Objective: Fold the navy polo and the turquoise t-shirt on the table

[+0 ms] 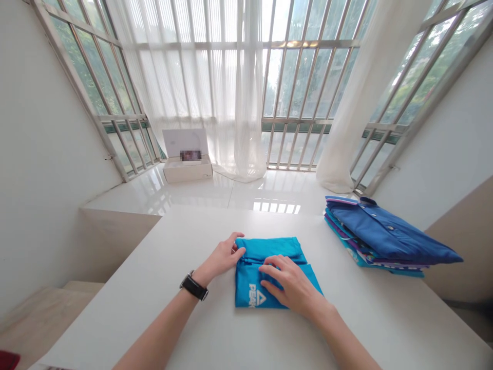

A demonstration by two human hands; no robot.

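A folded turquoise-blue garment (269,250) lies on the white table in front of me, a white triangle logo and lettering on its lower left. Its far part is folded over as a separate flap. My left hand (223,257), wearing a black-strapped watch (194,285), is at the garment's left edge; the thumb lies over the edge and the other fingers curl round the far corner. Across the middle rests my right hand (288,280), its bent fingers apart on the fabric near the fold line. That hand covers part of the garment's lower right.
To the right stands a stack of folded clothes (377,236), a dark blue buttoned shirt on top. An open white box (188,172) sits on the sill (231,192) at the back left. White curtains (250,103) hang before barred windows. The white table (154,272) extends around the garment.
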